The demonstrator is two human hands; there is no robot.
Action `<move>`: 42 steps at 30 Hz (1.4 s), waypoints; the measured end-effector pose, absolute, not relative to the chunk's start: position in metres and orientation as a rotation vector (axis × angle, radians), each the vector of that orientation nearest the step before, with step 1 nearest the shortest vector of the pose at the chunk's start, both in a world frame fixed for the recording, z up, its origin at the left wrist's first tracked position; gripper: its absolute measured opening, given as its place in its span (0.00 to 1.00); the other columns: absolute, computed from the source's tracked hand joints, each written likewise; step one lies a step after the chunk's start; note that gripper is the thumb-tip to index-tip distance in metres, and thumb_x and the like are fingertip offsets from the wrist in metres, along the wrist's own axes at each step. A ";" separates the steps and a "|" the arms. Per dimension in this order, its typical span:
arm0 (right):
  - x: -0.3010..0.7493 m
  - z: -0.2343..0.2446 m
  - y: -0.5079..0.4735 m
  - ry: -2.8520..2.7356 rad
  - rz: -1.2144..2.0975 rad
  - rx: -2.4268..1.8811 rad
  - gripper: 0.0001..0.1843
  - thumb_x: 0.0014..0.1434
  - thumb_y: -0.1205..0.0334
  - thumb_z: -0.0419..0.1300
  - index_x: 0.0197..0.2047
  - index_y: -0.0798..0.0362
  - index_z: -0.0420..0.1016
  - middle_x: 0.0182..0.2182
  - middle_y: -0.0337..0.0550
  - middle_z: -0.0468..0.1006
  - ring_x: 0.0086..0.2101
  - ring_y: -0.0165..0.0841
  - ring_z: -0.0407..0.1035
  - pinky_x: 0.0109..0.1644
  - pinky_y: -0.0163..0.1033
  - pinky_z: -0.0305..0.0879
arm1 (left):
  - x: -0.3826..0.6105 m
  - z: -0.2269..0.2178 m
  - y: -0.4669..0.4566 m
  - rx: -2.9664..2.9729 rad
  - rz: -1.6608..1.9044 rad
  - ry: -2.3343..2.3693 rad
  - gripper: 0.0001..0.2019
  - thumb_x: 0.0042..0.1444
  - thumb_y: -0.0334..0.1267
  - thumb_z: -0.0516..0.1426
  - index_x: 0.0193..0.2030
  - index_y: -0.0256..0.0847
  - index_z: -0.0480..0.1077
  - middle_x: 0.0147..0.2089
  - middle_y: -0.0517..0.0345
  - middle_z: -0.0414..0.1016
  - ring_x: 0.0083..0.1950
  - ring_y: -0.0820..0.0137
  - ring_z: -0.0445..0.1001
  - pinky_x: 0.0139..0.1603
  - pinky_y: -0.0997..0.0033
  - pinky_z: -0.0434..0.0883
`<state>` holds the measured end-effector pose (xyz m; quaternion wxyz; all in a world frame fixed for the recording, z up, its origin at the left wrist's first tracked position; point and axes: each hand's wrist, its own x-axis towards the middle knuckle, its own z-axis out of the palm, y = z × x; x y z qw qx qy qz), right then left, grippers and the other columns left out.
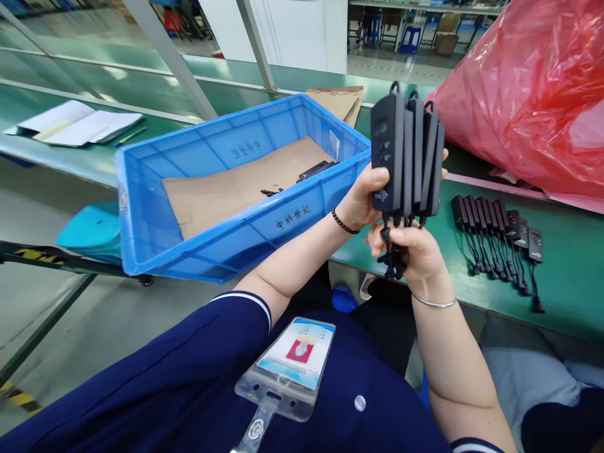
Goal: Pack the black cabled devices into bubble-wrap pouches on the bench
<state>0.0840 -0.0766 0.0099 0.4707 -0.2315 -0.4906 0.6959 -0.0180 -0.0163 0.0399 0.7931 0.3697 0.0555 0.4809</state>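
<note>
A bundle of several black box-shaped devices [389,157] with short cables is held upright above the table edge. The front one shows a small display window and buttons. My left hand [363,195] is wrapped round the boxes, its thumb on the front face and fingertips showing on the far side. Just below, my right hand [422,251] is closed round their dangling black cables [394,261]. Left of the hands stands a blue plastic crate [226,239] lined with cardboard [245,179]. Inside it lies another black device [314,171], partly hidden by the crate wall.
On the green table [570,277] at right lies a row of similar black devices [486,214], cables toward me. A large red plastic bag [523,94] bulges behind them. Brown paper [337,100] lies behind the crate; an open notebook [75,123] and turquoise stool [92,229] are at left.
</note>
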 end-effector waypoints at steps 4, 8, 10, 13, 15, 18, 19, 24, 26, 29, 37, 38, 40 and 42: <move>0.090 0.006 -0.081 -1.382 1.777 -0.607 0.15 0.51 0.52 0.64 0.38 0.55 0.79 0.34 0.46 0.80 0.37 0.39 0.74 0.47 0.45 0.69 | -0.020 0.049 -0.013 0.833 1.150 0.113 0.34 0.61 0.54 0.28 0.60 0.41 0.62 0.57 0.57 0.69 0.67 0.58 0.58 0.59 0.56 0.67; 0.100 0.008 -0.083 -1.307 1.748 -0.631 0.22 0.56 0.42 0.59 0.43 0.52 0.76 0.39 0.47 0.79 0.42 0.41 0.75 0.51 0.50 0.68 | -0.022 0.063 -0.013 0.769 1.189 0.262 0.34 0.60 0.56 0.30 0.66 0.46 0.55 0.56 0.57 0.69 0.66 0.56 0.59 0.57 0.54 0.67; 0.107 0.011 -0.082 -1.339 1.774 -0.689 0.20 0.57 0.43 0.59 0.40 0.52 0.75 0.36 0.47 0.79 0.39 0.41 0.76 0.48 0.50 0.70 | -0.024 0.067 -0.012 0.745 1.209 0.315 0.33 0.60 0.58 0.34 0.67 0.48 0.53 0.56 0.58 0.70 0.65 0.55 0.60 0.55 0.54 0.69; 0.119 0.017 -0.081 -1.449 1.693 -0.764 0.18 0.57 0.47 0.61 0.41 0.52 0.75 0.37 0.47 0.79 0.42 0.41 0.75 0.49 0.49 0.70 | -0.028 0.066 -0.007 0.718 1.257 0.376 0.33 0.59 0.57 0.37 0.69 0.51 0.49 0.56 0.58 0.70 0.64 0.54 0.61 0.53 0.55 0.71; 0.124 0.020 -0.080 -1.507 1.666 -0.786 0.17 0.56 0.48 0.63 0.41 0.52 0.74 0.36 0.46 0.78 0.40 0.41 0.75 0.46 0.47 0.72 | -0.030 0.064 -0.003 0.709 1.303 0.394 0.33 0.59 0.57 0.37 0.69 0.51 0.48 0.55 0.58 0.70 0.65 0.54 0.61 0.53 0.55 0.71; 0.127 0.025 -0.081 -1.575 1.639 -0.787 0.17 0.52 0.51 0.66 0.40 0.52 0.72 0.35 0.45 0.78 0.38 0.39 0.75 0.41 0.44 0.72 | -0.030 0.064 -0.001 0.723 1.326 0.395 0.33 0.60 0.57 0.36 0.69 0.49 0.48 0.55 0.57 0.70 0.65 0.54 0.61 0.53 0.55 0.71; 0.127 0.026 -0.081 -1.597 1.613 -0.793 0.16 0.52 0.53 0.67 0.39 0.53 0.72 0.35 0.45 0.78 0.38 0.38 0.75 0.40 0.42 0.72 | -0.029 0.065 -0.002 0.739 1.308 0.386 0.33 0.60 0.57 0.36 0.69 0.49 0.50 0.55 0.57 0.70 0.65 0.55 0.61 0.53 0.55 0.71; 0.131 0.024 -0.080 -1.693 1.603 -0.843 0.14 0.54 0.58 0.66 0.41 0.55 0.73 0.38 0.47 0.79 0.38 0.35 0.74 0.41 0.39 0.71 | -0.027 0.072 -0.003 0.907 1.209 0.140 0.37 0.61 0.53 0.24 0.65 0.43 0.59 0.51 0.56 0.72 0.62 0.58 0.65 0.51 0.58 0.72; 0.133 0.018 -0.079 -1.688 1.597 -0.839 0.20 0.51 0.59 0.69 0.46 0.55 0.74 0.44 0.48 0.78 0.43 0.36 0.73 0.48 0.41 0.69 | -0.029 0.072 -0.001 0.927 1.218 0.068 0.38 0.60 0.53 0.23 0.63 0.42 0.61 0.51 0.54 0.72 0.62 0.57 0.66 0.49 0.58 0.73; 0.136 0.008 -0.077 -1.555 1.582 -0.849 0.20 0.50 0.57 0.69 0.46 0.52 0.75 0.44 0.45 0.78 0.43 0.36 0.73 0.48 0.42 0.70 | -0.034 0.071 0.004 0.851 1.283 0.206 0.34 0.61 0.56 0.30 0.65 0.45 0.57 0.55 0.56 0.69 0.63 0.56 0.63 0.49 0.54 0.73; 0.139 0.000 -0.078 -1.580 1.574 -0.895 0.17 0.57 0.54 0.63 0.47 0.51 0.77 0.42 0.45 0.79 0.41 0.37 0.74 0.48 0.45 0.71 | -0.035 0.071 0.003 0.743 1.302 0.403 0.33 0.58 0.62 0.39 0.65 0.51 0.58 0.55 0.55 0.70 0.64 0.56 0.62 0.54 0.60 0.71; 0.136 0.000 -0.079 -1.553 1.554 -0.885 0.21 0.55 0.55 0.64 0.51 0.50 0.75 0.45 0.45 0.78 0.43 0.37 0.73 0.48 0.45 0.71 | -0.033 0.072 0.001 0.749 1.292 0.412 0.34 0.58 0.63 0.38 0.65 0.51 0.59 0.55 0.56 0.71 0.64 0.57 0.62 0.54 0.60 0.72; 0.128 0.002 -0.081 -1.500 1.504 -0.883 0.26 0.51 0.56 0.68 0.53 0.49 0.72 0.46 0.45 0.77 0.43 0.37 0.73 0.48 0.44 0.70 | -0.030 0.075 -0.001 0.775 1.281 0.391 0.34 0.58 0.63 0.36 0.63 0.50 0.61 0.54 0.56 0.71 0.64 0.58 0.63 0.53 0.62 0.72; 0.121 0.002 -0.081 -1.491 1.456 -0.919 0.23 0.48 0.58 0.70 0.47 0.52 0.74 0.40 0.42 0.78 0.39 0.34 0.73 0.45 0.40 0.70 | -0.028 0.075 -0.002 0.816 1.277 0.312 0.36 0.58 0.62 0.31 0.62 0.48 0.63 0.53 0.56 0.71 0.64 0.58 0.63 0.51 0.62 0.73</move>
